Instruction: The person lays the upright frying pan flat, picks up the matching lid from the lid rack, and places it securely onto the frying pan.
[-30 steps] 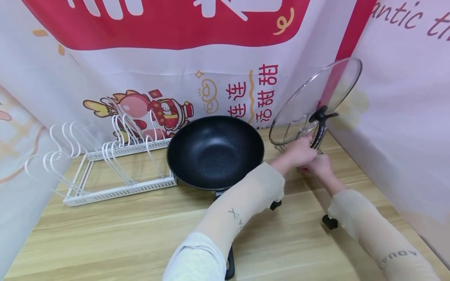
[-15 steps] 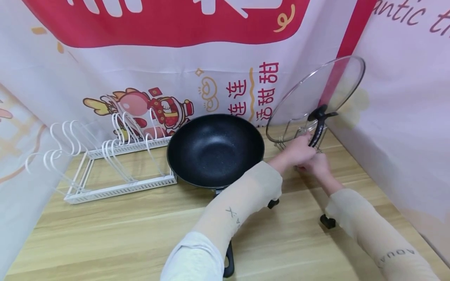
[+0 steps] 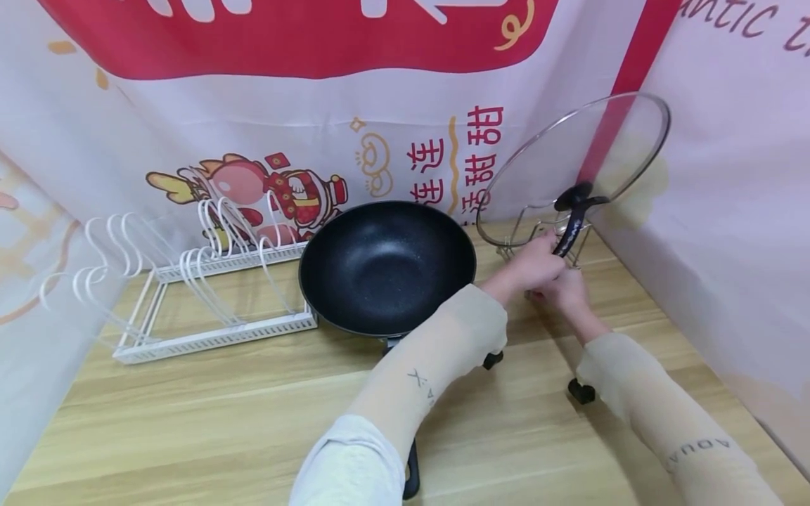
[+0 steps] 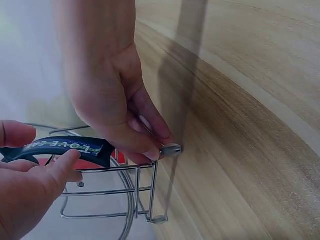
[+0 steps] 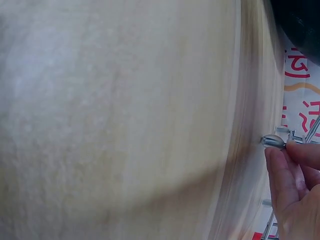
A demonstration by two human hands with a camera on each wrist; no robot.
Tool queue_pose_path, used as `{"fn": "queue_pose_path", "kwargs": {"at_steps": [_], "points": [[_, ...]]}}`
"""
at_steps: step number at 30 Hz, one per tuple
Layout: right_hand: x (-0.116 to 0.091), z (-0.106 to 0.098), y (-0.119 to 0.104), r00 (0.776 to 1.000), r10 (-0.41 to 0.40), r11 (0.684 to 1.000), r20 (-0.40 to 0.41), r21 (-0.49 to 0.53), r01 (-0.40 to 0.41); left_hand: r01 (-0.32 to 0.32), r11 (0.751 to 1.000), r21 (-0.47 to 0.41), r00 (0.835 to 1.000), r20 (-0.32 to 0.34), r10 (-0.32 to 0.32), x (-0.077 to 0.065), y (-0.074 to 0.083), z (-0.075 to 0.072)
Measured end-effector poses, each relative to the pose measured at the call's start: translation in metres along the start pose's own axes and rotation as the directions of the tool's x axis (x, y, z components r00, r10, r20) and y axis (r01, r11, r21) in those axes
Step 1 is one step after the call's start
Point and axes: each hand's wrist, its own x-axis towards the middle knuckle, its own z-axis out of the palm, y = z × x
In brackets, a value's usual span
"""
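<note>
A clear glass pan lid (image 3: 544, 169) with a dark rim leans upright at the right back in the head view. Its curved black handle (image 3: 572, 228) faces me. My left hand (image 3: 538, 263) holds that handle, thumb on one side and fingers on the other, as the left wrist view shows. Beneath the lid is a small metal wire rack (image 4: 137, 192). With thumb and fingers my right hand (image 4: 105, 95) pinches the rack's near end, beside a rounded metal foot (image 5: 273, 141). Part of the rack is hidden behind both hands in the head view.
A black wok (image 3: 386, 270) stands mid-table, its long handle (image 3: 413, 474) pointing toward me under the left forearm. To its left is a white rack (image 3: 215, 337) with several looped dividers. Printed cloth walls (image 3: 405, 98) close off the back and sides of the wooden table (image 3: 221, 429).
The lid has swung slightly, its upper edge shifting right and up. Both hands keep their holds and have moved only a little. The head view has shifted slightly.
</note>
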Motion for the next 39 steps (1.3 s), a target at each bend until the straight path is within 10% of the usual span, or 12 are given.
{"fn": "queue_pose_path", "kwargs": {"at_steps": [13,39], "points": [[-0.009,0.007,-0.005,1.000,0.000,0.997,-0.010,0.081,0.001,0.092,0.990,-0.102,0.996,0.022,-0.090,-0.007,-0.003,-0.008],[-0.013,0.009,-0.004,0.997,-0.050,0.981,0.060,0.188,0.038,0.075,0.991,-0.109,0.996,0.049,-0.070,-0.010,-0.014,-0.018]]}}
